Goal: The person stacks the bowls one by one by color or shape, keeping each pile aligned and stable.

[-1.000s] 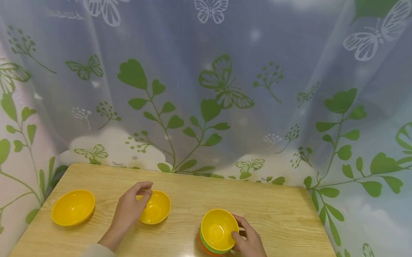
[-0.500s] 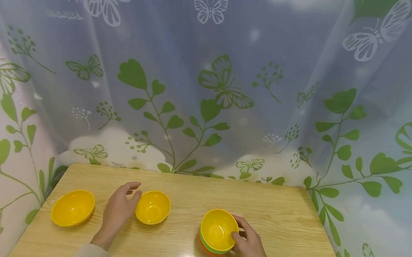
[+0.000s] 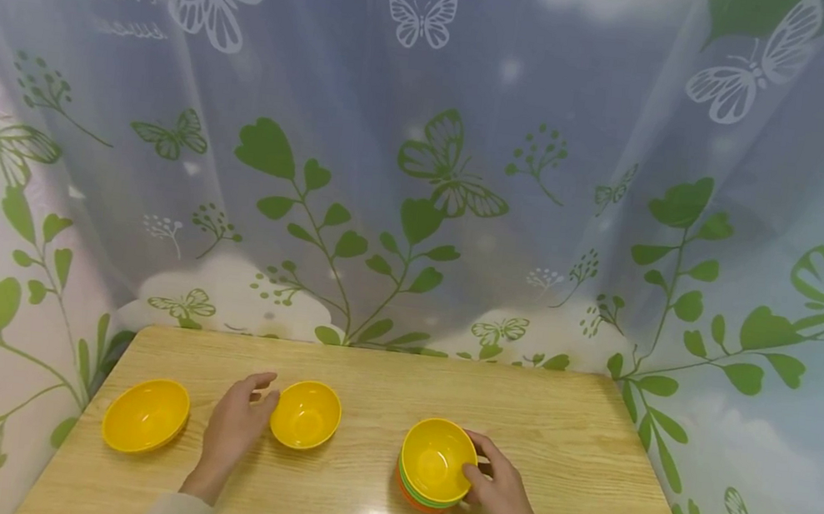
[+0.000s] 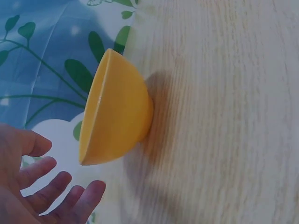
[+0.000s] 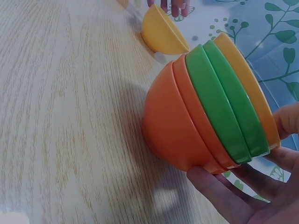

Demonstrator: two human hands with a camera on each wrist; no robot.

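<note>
Left hand (image 3: pixel 234 424) now sits farther left, fingers spread beside the middle bowl (image 3: pixel 305 417); right hand (image 3: pixel 505 495) pinches the stack (image 3: pixel 436 462). Five bowls nested; middle bowl, left bowl (image 3: pixel 145 417) separate.

On the tabletop (image 3: pixel 575 425), an outer bowl (image 3: pixel 146 416) lies left of the left grip (image 3: pixel 234 424), an inner bowl (image 3: pixel 306 416) right, a stack (image 3: pixel 435 465) left of the right grip (image 3: pixel 499 484).

Blue butterfly curtain (image 3: pixel 378 153) — behind a wood-grain table (image 3: pixel 552 431)
</note>
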